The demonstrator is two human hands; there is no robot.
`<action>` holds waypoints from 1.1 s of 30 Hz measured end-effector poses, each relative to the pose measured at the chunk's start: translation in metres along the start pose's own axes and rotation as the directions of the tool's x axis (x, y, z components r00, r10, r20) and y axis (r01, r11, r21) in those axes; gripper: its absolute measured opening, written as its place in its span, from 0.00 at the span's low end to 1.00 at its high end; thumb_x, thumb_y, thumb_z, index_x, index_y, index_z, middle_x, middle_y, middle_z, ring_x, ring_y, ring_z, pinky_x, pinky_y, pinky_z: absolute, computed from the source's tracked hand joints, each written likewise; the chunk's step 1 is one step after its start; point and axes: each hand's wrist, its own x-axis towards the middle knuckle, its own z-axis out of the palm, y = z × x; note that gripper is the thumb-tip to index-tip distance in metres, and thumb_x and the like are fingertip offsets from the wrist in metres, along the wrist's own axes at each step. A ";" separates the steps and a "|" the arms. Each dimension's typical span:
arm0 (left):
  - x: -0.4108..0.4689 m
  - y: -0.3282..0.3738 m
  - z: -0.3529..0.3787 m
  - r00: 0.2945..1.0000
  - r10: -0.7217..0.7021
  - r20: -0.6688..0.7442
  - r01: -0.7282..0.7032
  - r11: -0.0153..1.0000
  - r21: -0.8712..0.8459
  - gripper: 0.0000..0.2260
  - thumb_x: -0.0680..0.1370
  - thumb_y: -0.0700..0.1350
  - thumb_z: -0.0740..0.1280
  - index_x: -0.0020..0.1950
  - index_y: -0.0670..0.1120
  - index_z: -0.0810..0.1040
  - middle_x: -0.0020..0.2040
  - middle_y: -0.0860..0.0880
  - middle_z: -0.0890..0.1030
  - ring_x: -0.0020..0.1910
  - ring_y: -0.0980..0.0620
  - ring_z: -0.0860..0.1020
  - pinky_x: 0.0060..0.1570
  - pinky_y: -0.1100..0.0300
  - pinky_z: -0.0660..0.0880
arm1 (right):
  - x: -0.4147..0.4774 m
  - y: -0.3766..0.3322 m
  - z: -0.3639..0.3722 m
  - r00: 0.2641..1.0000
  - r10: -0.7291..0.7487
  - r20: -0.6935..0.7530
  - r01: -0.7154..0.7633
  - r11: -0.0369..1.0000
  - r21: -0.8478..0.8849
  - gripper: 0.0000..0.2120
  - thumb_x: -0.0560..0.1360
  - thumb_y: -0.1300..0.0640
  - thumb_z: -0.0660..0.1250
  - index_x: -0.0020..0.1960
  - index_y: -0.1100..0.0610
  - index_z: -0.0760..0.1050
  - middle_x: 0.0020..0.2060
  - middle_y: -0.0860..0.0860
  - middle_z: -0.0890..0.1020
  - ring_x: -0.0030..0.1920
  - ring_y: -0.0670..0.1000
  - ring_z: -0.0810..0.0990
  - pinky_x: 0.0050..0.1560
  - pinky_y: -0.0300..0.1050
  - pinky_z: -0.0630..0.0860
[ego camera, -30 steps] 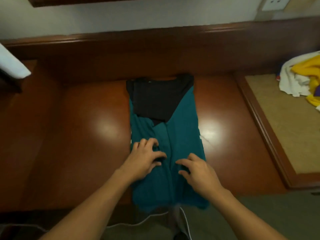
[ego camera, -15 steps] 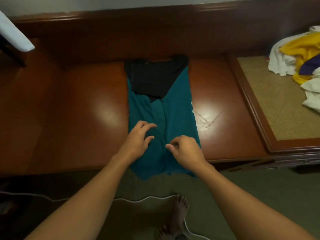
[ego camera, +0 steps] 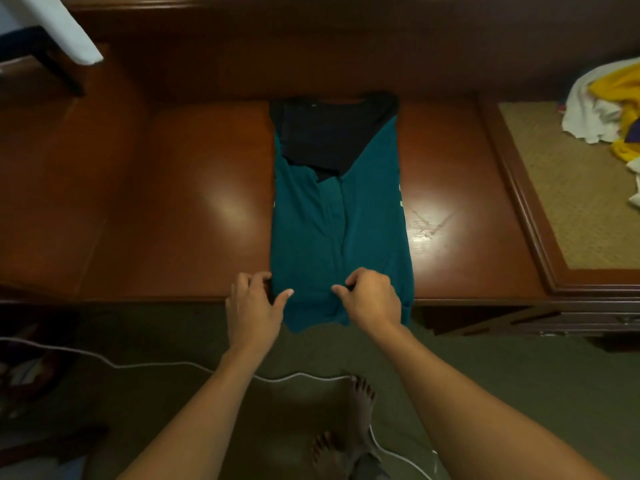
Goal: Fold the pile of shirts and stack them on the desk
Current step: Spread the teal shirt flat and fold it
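Note:
A teal shirt [ego camera: 311, 237] with a black top part lies on the wooden desk [ego camera: 173, 202], folded into a long narrow strip. Its hem hangs over the desk's front edge. My left hand [ego camera: 252, 306] pinches the strip's lower left edge, thumb on top of the cloth and fingers curled at the side. My right hand [ego camera: 374, 299] grips the cloth near the lower right, with its fingers curled into the fabric. A pile of white and yellow shirts [ego camera: 609, 105] lies at the far right.
The pile sits on a woven-topped section [ego camera: 571, 209] with a raised wooden rim, right of the desk. A white object [ego camera: 59, 29] juts in at the top left. On the carpet below, a white cable [ego camera: 166, 364] runs past my bare feet [ego camera: 360, 403].
Both hands slid down the shirt toward the desk's front edge and now hold its lower end. The view tilted down, showing the floor and my feet.

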 end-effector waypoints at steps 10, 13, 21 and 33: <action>-0.001 -0.001 0.000 0.997 -0.072 -0.002 0.071 0.995 -0.069 0.10 0.80 0.53 0.70 0.53 0.48 0.81 0.50 0.54 0.74 0.55 0.49 0.73 0.58 0.46 0.74 | -0.037 0.022 0.009 0.992 0.089 -0.085 -0.013 0.762 0.648 0.05 0.78 0.55 0.71 0.45 0.53 0.78 0.37 0.52 0.84 0.25 0.53 0.80 0.26 0.41 0.73; -0.005 -0.006 0.005 0.996 -0.083 -0.024 0.080 0.988 -0.129 0.08 0.79 0.51 0.70 0.54 0.48 0.82 0.49 0.54 0.75 0.52 0.50 0.75 0.58 0.48 0.76 | -0.040 0.030 0.029 0.993 0.105 0.056 -0.117 0.768 0.630 0.06 0.75 0.53 0.75 0.48 0.51 0.78 0.38 0.50 0.84 0.28 0.49 0.81 0.27 0.43 0.75; -0.031 -0.022 0.007 0.964 -0.265 -0.021 0.245 0.917 -0.316 0.07 0.79 0.45 0.71 0.56 0.47 0.83 0.46 0.55 0.82 0.47 0.59 0.80 0.43 0.66 0.73 | -0.039 0.067 0.006 0.877 0.316 -0.362 -0.092 0.850 0.518 0.02 0.75 0.57 0.73 0.46 0.55 0.81 0.36 0.45 0.80 0.38 0.43 0.78 0.44 0.37 0.68; -0.045 -0.021 0.042 0.873 -0.321 0.368 0.488 0.608 -0.627 0.12 0.80 0.41 0.70 0.63 0.50 0.77 0.56 0.50 0.82 0.55 0.56 0.79 0.49 0.63 0.73 | -0.031 0.110 0.002 0.928 0.373 -0.007 -0.279 0.707 0.650 0.20 0.74 0.55 0.77 0.63 0.55 0.75 0.51 0.51 0.82 0.40 0.51 0.85 0.48 0.52 0.83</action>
